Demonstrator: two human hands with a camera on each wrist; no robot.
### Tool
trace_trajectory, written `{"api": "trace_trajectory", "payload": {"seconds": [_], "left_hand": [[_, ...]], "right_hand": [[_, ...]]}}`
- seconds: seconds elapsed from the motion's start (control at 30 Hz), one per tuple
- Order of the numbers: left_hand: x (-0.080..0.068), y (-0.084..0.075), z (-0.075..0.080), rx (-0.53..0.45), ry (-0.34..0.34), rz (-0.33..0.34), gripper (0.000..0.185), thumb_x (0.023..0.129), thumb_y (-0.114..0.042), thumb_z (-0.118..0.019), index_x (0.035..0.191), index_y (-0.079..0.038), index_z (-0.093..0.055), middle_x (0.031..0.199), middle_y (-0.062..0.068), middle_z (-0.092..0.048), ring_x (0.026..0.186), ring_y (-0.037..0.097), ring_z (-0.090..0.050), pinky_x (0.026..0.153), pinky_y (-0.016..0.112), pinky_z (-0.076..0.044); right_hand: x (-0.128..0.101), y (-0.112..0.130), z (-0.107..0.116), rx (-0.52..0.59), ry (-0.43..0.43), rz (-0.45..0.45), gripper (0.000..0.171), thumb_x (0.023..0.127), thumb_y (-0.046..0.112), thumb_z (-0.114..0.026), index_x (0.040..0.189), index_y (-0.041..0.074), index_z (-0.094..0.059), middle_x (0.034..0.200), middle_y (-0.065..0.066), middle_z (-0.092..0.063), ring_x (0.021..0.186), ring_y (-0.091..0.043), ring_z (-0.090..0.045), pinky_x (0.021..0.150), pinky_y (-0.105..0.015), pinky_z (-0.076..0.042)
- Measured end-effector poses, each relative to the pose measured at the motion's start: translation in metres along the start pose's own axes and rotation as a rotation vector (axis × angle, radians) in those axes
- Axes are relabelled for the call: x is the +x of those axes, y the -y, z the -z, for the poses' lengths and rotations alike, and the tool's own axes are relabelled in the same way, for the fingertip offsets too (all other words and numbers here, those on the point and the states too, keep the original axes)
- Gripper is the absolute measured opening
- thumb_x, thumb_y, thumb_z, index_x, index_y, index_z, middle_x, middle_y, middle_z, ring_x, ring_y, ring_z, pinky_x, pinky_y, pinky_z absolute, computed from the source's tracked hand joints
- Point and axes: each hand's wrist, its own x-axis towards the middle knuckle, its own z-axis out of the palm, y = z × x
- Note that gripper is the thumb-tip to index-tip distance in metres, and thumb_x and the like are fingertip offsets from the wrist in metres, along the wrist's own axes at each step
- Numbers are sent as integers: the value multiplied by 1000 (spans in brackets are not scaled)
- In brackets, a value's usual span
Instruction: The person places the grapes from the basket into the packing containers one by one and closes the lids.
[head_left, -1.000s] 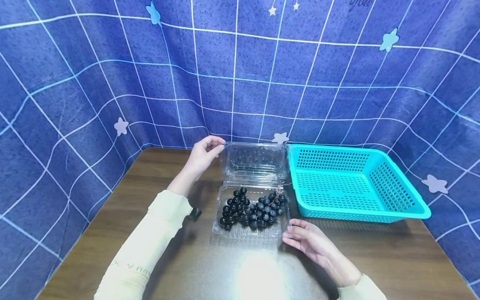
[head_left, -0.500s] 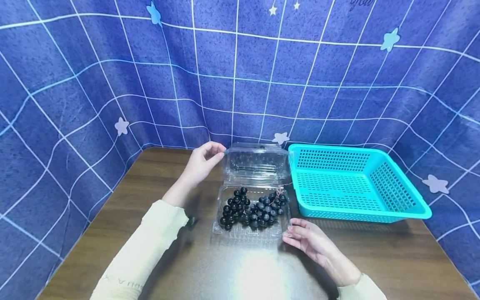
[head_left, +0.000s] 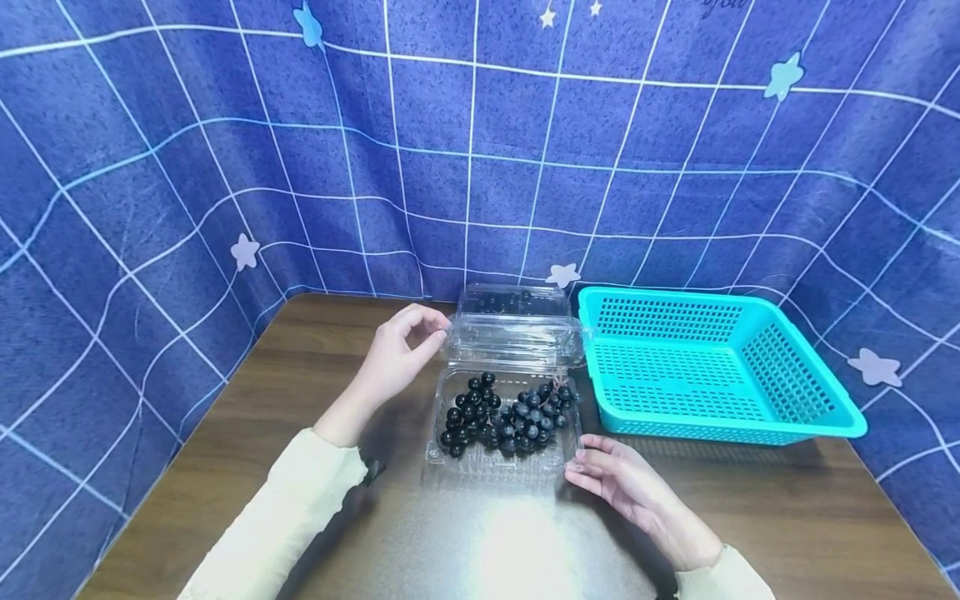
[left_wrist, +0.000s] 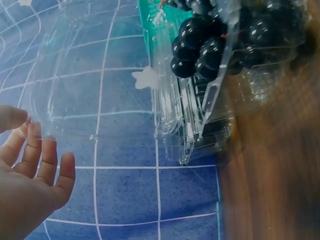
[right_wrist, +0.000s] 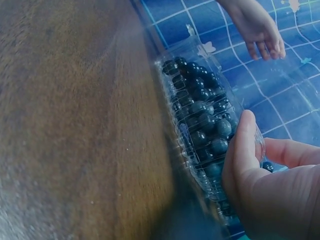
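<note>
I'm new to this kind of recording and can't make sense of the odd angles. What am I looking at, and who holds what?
A person films their own hands: one camera on the head, one on each wrist. On the brown table lie a clear plastic box of dark grapes and a turquoise basket. The left hand pinches the corner of the box's hinged lid, which stands half raised. The right hand steadies the box's near right corner with its fingers. The wrist views show the same box close up.

No legible text, label or number on the clear box (head_left: 504, 433), basket (head_left: 795, 425) or backdrop (head_left: 225, 150)
</note>
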Motion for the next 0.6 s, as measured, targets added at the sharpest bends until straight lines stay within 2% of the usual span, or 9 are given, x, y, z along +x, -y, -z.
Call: {"api": "trace_trajectory", "payload": {"seconds": [0.17, 0.3, 0.47, 0.6], "left_hand": [[-11, -3, 0, 30, -8, -39, 10, 85, -3, -64, 94, -6, -66, 90, 0, -62, 85, 12, -56, 77, 28, -50], [-18, -5, 0, 33, -5, -49, 9, 85, -2, -64, 94, -5, -66, 91, 2, -63, 85, 12, -56, 77, 34, -51], [-25, -7, 0, 50, -2, -61, 9, 85, -3, -64, 93, -7, -66, 93, -1, -63, 88, 12, -56, 79, 34, -52], [-31, -7, -2, 81, -13, -90, 10, 85, -4, -64, 93, -9, -66, 94, -3, -63, 90, 13, -56, 78, 32, -50]], "right_hand": [[0, 0, 1, -22, 2, 9, 33, 92, -2, -48, 122, -2, -33, 94, -5, -53, 88, -17, -64, 93, -32, -51], [0, 1, 1, -42, -2, 14, 40, 92, -3, -47, 127, -4, -28, 94, -5, -53, 88, -18, -63, 93, -34, -51], [2, 2, 1, -80, -24, 23, 41, 91, 1, -49, 125, 3, -26, 91, -3, -53, 84, -17, -62, 90, -39, -53], [7, 5, 1, -91, -46, 32, 55, 91, 2, -48, 137, 7, -17, 91, -3, -53, 80, -15, -61, 88, -39, -54]]}}
